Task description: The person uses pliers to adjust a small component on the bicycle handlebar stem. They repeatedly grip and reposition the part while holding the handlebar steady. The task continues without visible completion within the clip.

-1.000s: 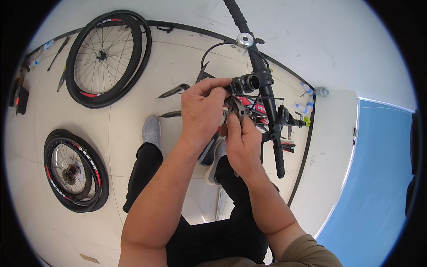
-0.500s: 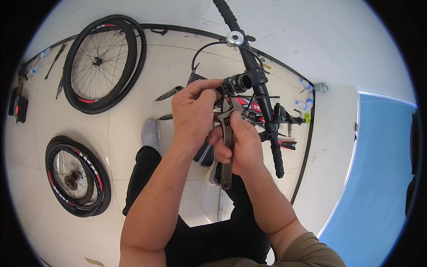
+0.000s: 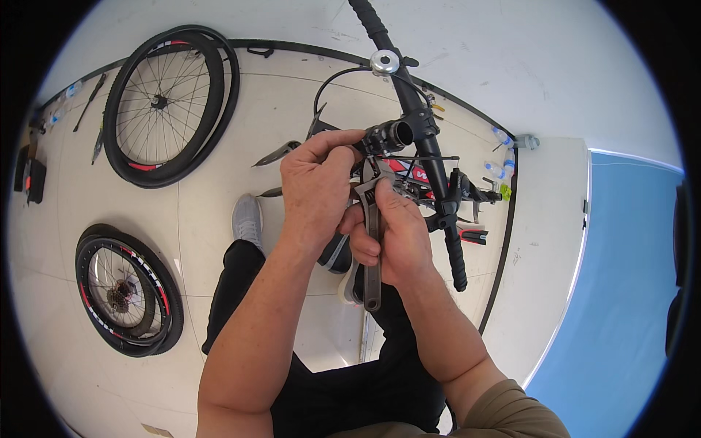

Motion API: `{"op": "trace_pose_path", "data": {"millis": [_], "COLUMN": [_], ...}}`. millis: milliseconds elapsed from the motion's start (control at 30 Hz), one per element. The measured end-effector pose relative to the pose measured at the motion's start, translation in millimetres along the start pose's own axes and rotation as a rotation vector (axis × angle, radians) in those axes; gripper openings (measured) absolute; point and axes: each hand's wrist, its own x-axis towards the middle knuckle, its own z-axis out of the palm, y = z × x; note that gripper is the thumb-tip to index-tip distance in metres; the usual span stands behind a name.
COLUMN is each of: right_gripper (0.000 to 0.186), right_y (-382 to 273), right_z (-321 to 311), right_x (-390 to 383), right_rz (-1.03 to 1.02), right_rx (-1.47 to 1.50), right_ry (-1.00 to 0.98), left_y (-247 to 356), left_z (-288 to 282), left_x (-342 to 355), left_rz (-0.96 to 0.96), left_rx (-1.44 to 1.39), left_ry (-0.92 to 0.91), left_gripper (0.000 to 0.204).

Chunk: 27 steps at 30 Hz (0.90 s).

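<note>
My right hand (image 3: 401,237) is closed round the handle of a steel adjustable wrench (image 3: 372,281), its thumb up near the jaw. The wrench head sits just below a black part with a round end (image 3: 387,136), beside the black handlebar (image 3: 431,160) of a bicycle. My left hand (image 3: 318,186) is closed, with the index fingertip against that black part. Whatever its other fingers grip is hidden behind the hand. Part of the red bicycle frame (image 3: 418,174) shows behind the wrench. A silver bell (image 3: 384,63) is fixed to the bar.
Two sets of bicycle wheels and tyres lie on the tiled floor at left, one far (image 3: 219,95) and one nearer (image 3: 174,314). Plastic bottles (image 3: 496,170) stand by the wall at right. A grey shoe (image 3: 247,217) is under my left arm. A blue panel (image 3: 621,277) fills the right side.
The wrench head and my right thumb have shifted very slightly left and up. Both hands keep their hold, and the bicycle stays in place.
</note>
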Motion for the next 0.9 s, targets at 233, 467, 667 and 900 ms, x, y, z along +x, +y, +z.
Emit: {"op": "trace_pose_path", "data": {"millis": [233,467,667,900], "right_gripper": [0.047,0.042,0.043,0.045], "right_y": [4.7,3.3,2.9,5.1], "right_z": [2.1,1.9,0.7,-0.4], "right_x": [2.6,2.1,2.3,3.4], "right_rz": [-0.066,-0.048,-0.036,-0.042], "right_rx": [-0.010,0.001,0.015,0.030], "right_ry": [0.011,0.000,0.012,0.007], "left_y": [0.3,-1.0,-1.2,-1.6], "left_z": [1.7,-0.7,0.2,0.8], "left_x": [-1.4,-0.6,0.5,0.4], "left_rz": [0.014,0.029,0.014,0.017], "left_rx": [-0.008,0.033,0.014,-0.015], "left_ry": [0.019,0.010,0.003,-0.002], "left_gripper": [0.028,0.029,0.028,0.027]}}
